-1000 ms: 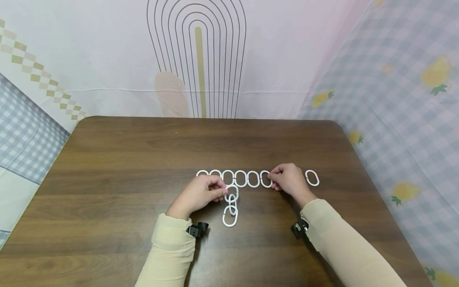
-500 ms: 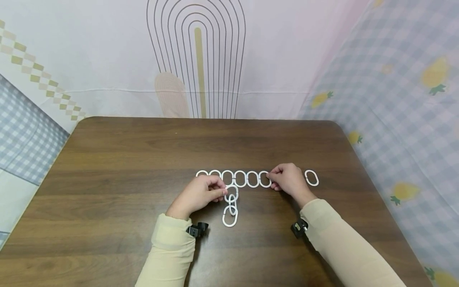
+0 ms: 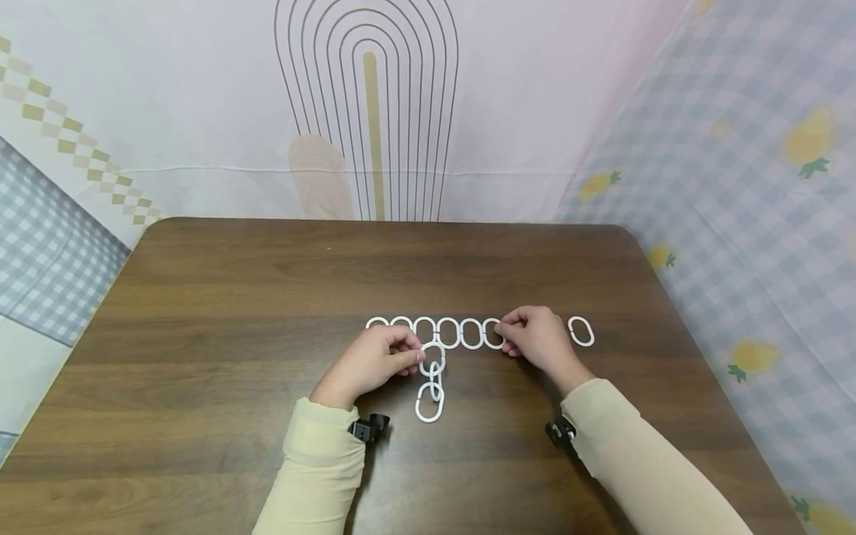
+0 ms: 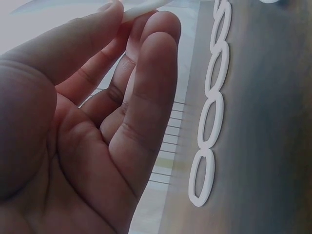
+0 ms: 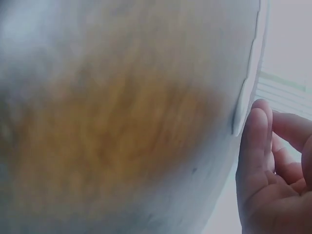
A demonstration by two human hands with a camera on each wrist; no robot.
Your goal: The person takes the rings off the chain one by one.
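My left hand (image 3: pixel 371 362) pinches the top oval link (image 3: pixel 443 362) of a short white plastic chain between thumb and fingertips. A middle link (image 3: pixel 438 377) hangs through it, seen nearly edge-on, and a lower link (image 3: pixel 428 421) follows toward me. In the left wrist view, part of the held white link (image 4: pixel 142 9) shows between thumb and fingers. My right hand (image 3: pixel 535 336) has thumb and index together on the right side of the rightmost link (image 3: pixel 493 348) in a row of loose links (image 3: pixel 471 320). The left hand overlaps the lower part of the row's left end.
A single white link (image 3: pixel 591 332) lies on the table to the right of my right hand. The brown wooden table (image 3: pixel 221 312) ends at a back edge against a patterned cloth (image 3: pixel 521 96). Each wrist carries a small black camera (image 3: pixel 368 429).
My right hand has shifted slightly left, further over the rightmost link. The middle link of the chain has swung a little. My left hand stays in place with its pinch.
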